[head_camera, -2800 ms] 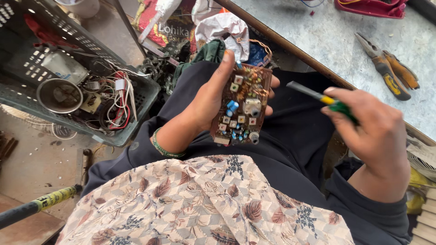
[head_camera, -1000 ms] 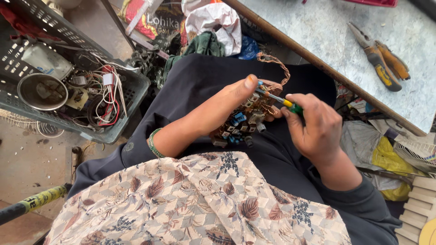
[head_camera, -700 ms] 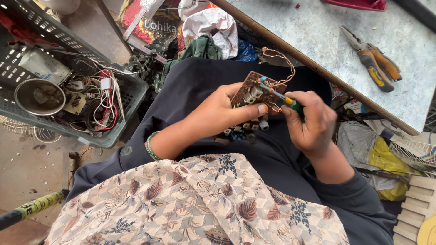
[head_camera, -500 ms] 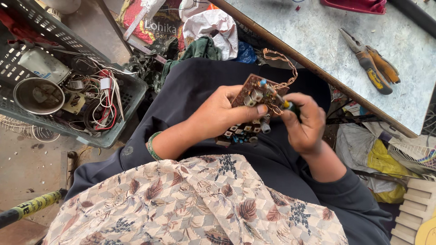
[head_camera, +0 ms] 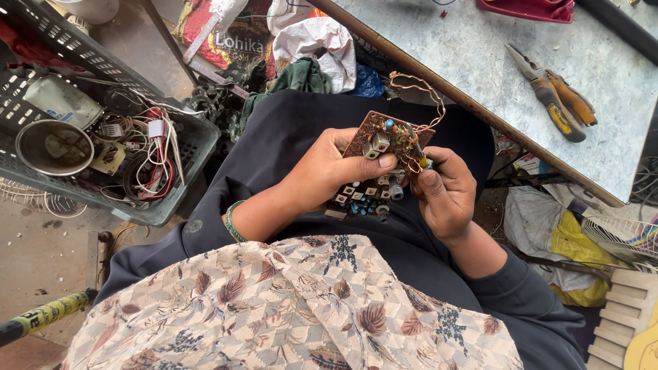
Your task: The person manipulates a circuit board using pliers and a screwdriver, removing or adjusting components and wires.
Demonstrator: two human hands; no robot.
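both hands now meet at the circuit board (head_camera: 380, 164) over the lap: the left hand (head_camera: 322, 175) clamps it by thumb, the right hand (head_camera: 445, 195) has closed in, fist wrapped on the screwdriver (head_camera: 419, 156), tip among the parts. pliers (head_camera: 555, 103) lie on the table (head_camera: 480, 62).

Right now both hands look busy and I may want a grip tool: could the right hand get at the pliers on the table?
Probably yes: the pliers lie alone on the table, but the right hand is occupied at the circuit board.
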